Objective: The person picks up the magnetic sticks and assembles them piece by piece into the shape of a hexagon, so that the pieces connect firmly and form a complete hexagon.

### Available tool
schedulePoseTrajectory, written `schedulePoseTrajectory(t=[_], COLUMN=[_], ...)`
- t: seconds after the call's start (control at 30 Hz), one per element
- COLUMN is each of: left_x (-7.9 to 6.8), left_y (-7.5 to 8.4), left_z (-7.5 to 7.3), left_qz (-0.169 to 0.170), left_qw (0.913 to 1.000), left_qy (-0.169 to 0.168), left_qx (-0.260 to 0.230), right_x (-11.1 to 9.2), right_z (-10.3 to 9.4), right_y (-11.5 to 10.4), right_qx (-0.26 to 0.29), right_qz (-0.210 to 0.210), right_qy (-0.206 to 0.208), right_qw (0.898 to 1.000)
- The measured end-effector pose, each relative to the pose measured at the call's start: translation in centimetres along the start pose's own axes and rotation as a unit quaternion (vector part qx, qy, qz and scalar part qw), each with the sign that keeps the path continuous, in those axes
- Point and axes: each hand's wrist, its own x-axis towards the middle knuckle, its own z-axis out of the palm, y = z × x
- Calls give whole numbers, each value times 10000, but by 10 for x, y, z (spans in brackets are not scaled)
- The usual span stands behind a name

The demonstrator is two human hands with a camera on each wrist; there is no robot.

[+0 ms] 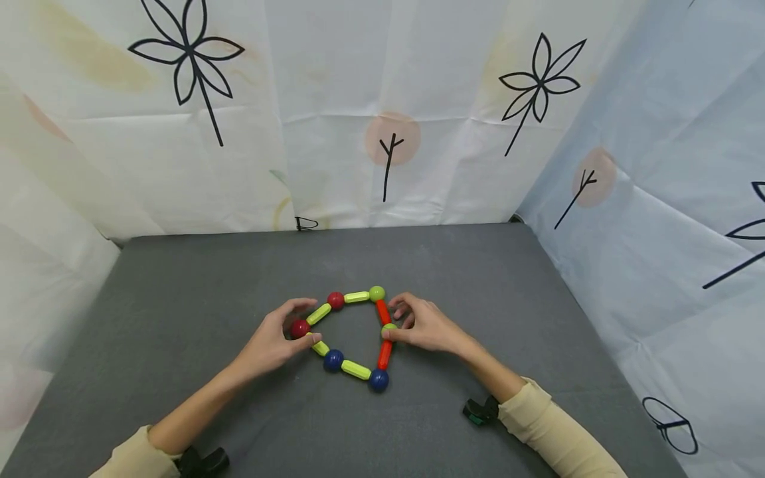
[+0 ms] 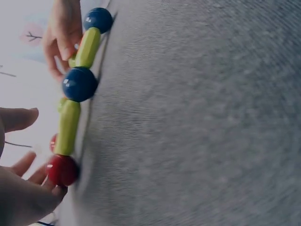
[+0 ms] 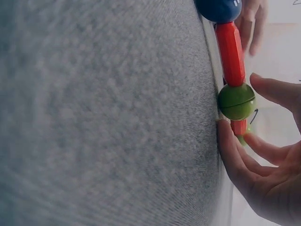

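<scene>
On the grey table lies a closed ring of magnetic balls and rods. My left hand [image 1: 276, 336] curves around the red ball [image 1: 300, 328] at its left corner. In the left wrist view the fingers [image 2: 40, 176] are at that ball while the thumb stands away from it. My right hand [image 1: 427, 325] holds the green ball [image 3: 236, 101] between two red rods [image 1: 385, 355], its thumb and fingertips at opposite sides. Another red ball [image 1: 336, 301], a second green ball [image 1: 377, 293], two blue balls [image 1: 379, 380] and several yellow-green rods [image 1: 356, 370] complete the loop.
The grey tabletop [image 1: 239, 279] ends at a white cloth backdrop [image 1: 335, 159] with plant drawings. More cloth [image 1: 663, 199] hangs along the right side. Dark wrist devices [image 1: 481, 410] sit by both sleeves.
</scene>
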Motion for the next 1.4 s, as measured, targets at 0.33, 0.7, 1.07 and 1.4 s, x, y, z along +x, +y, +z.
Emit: schedulePoseTrajectory(t=[0.33,0.7,1.07,1.4], left_x=[11,30,42,79], left_y=[-11,-11,-24,-11], left_z=[11,22,25,16], left_qz=[-470,-71,716,882], left_qw=[9983,9985,9925,9875], left_qy=[-356,-476,-991,-1306], left_qx=[5,273,-16,51], right_x=[12,18,20,32], right_z=[0,0,-5,-7], right_y=[-1,-2,2,3], right_qx=[-196,-210,-216,-351], right_qz=[-203,-90,35,-29], right_qy=[-119,-116,-111,18], right_qw=[9995,9997,9997,9994])
